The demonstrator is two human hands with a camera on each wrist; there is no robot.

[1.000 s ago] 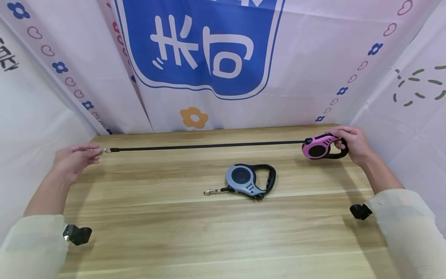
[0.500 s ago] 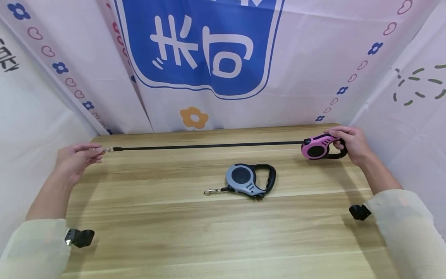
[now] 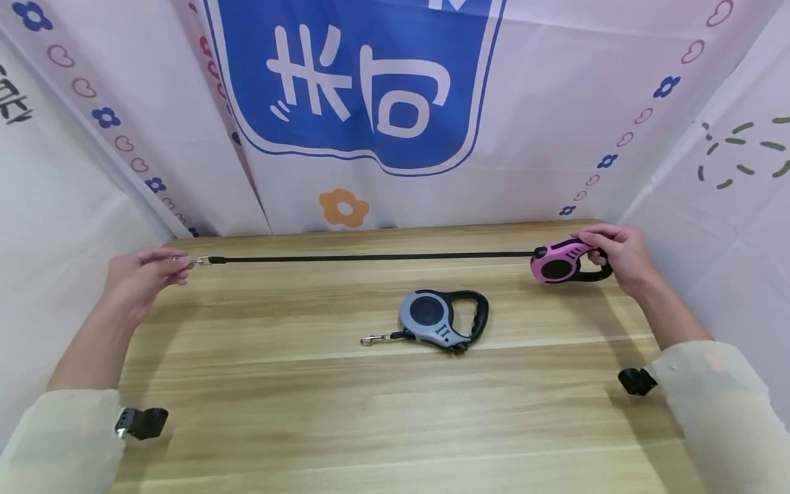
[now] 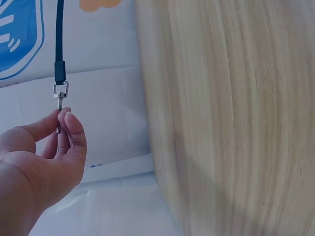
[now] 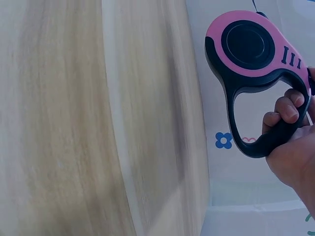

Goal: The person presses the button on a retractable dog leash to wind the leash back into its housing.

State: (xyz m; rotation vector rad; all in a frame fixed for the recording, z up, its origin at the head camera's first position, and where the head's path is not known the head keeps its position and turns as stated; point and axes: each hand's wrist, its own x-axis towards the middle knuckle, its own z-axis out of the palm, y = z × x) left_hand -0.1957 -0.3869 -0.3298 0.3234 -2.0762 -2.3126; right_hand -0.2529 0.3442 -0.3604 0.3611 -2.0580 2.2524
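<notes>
A pink and black retractable dog leash [image 3: 557, 263] is in my right hand [image 3: 620, 255], whose fingers curl round its black handle, plain in the right wrist view. From its casing the black strap [image 3: 370, 258] runs straight across to the left. At the strap's far end, my left hand [image 3: 145, 278] pinches the metal clip [image 4: 60, 101] between thumb and fingertips; part of the clip is hidden by the fingers. Between the hands, nearer me, a grey-blue and black retractable leash [image 3: 427, 312] lies on the wooden table, its small metal clip [image 3: 375, 339] pointing left.
The wooden table [image 3: 395, 412] ends at the back against a printed white cloth [image 3: 531, 137] with a blue emblem. White cloth also hangs at both sides, close beyond the hands. A small black camera sits at each sleeve cuff.
My left hand has moved a little to the right with the clip, and the stretched strap is slightly shorter. My right hand has shifted slightly left. The grey-blue leash has stayed put.
</notes>
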